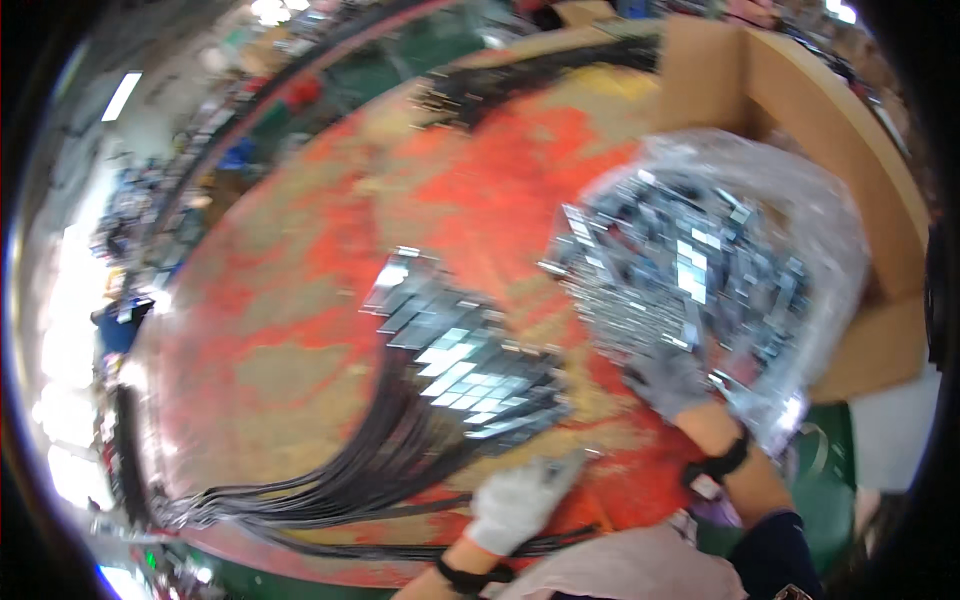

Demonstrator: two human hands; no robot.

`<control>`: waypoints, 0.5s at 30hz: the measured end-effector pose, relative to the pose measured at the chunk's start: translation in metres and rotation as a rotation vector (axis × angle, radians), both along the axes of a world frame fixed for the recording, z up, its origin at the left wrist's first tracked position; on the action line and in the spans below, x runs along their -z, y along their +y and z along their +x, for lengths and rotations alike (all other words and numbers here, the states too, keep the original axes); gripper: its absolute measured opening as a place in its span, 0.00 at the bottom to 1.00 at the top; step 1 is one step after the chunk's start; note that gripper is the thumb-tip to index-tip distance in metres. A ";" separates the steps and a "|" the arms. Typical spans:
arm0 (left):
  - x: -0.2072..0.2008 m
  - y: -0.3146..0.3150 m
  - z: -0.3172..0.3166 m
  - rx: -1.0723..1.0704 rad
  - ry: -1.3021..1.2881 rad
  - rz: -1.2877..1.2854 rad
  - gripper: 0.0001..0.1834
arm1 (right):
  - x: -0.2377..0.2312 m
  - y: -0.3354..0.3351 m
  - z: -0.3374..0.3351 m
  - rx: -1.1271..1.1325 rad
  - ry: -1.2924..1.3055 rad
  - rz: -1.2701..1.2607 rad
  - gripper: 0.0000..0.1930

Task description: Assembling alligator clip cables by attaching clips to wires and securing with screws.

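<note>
My left hand (515, 507), in a pale glove, is closed near the table's front edge. A small grey metallic piece (567, 470) shows at its fingertips, too blurred to name. My right hand (668, 380), in a grey glove, is at the near edge of a heap of shiny flat metal pieces (640, 310); motion blur and the heap hide its fingertips. Left of that heap lies a row of similar metal pieces (460, 370), at the ends of a bundle of black cables (350, 475). The cables run left and gather at the table's left edge.
The heap spills from a clear plastic bag (835, 225) in an open cardboard box (840, 75) on the right. Another dark cable bundle (540, 75) lies at the table's far edge. The table (290, 310) has a worn red and tan surface. Cluttered shelving stands beyond it.
</note>
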State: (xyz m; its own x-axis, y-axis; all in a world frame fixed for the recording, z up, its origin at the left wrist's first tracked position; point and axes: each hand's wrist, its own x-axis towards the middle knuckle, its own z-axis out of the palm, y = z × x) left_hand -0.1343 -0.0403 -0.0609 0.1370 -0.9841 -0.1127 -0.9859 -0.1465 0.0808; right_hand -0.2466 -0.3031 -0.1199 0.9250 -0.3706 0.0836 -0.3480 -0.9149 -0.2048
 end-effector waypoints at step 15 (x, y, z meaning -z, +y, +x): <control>0.012 0.003 -0.016 -0.097 0.028 -0.274 0.19 | -0.011 0.056 -0.014 -0.248 0.125 0.246 0.13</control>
